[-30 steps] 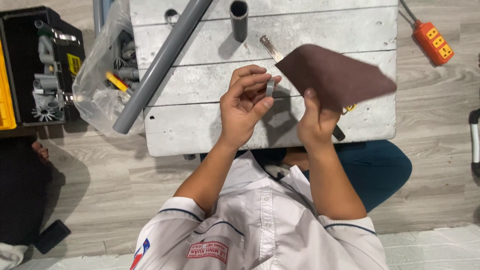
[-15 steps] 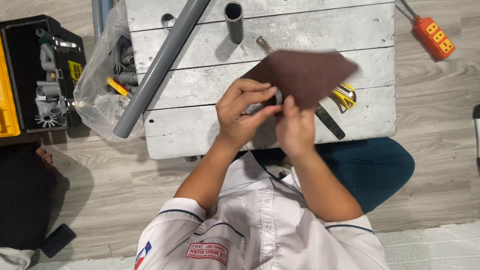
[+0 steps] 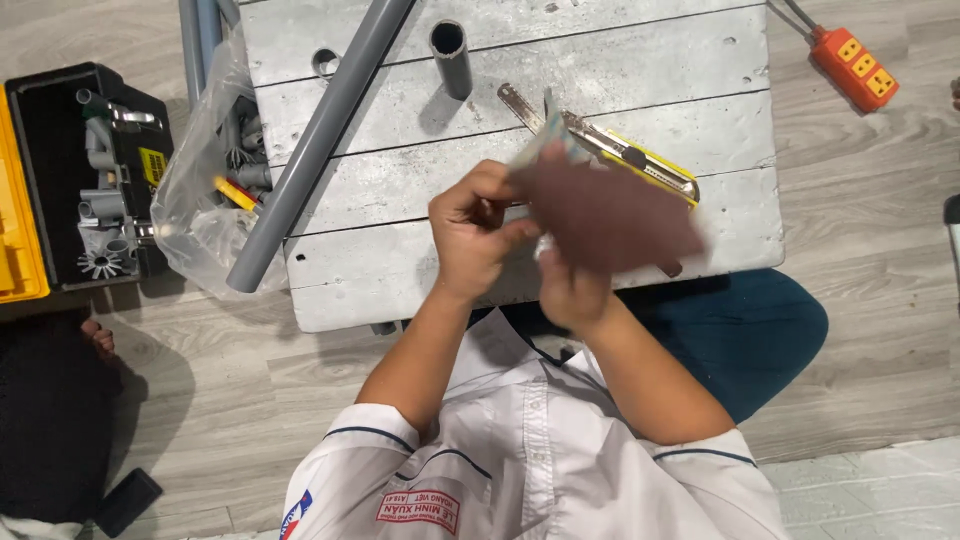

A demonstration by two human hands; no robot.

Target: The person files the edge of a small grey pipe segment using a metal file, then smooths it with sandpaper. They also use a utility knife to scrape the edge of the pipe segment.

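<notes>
My left hand (image 3: pixel 478 232) is curled above the pale wooden table (image 3: pixel 400 260), its fingertips pinched on a small grey piece that the sandpaper mostly hides. My right hand (image 3: pixel 568 288) grips a dark brown sheet of sandpaper (image 3: pixel 612 215), which is blurred and lies over the fingertips of both hands. Just behind the sheet, a yellow and black utility knife (image 3: pixel 625 155) rests on the table with its blade out.
A long grey pipe (image 3: pixel 320 140) lies slanted over the table's left side, with a short grey pipe stub (image 3: pixel 450 55) beside it. A plastic bag of fittings (image 3: pixel 205 195) and a black and yellow toolbox (image 3: pixel 80 180) sit at the left. An orange power strip (image 3: pixel 855 65) lies far right.
The sandpaper swung from the right side down and left over my fingers. The grey piece seen in my left hand is now covered, and the utility knife has come into view.
</notes>
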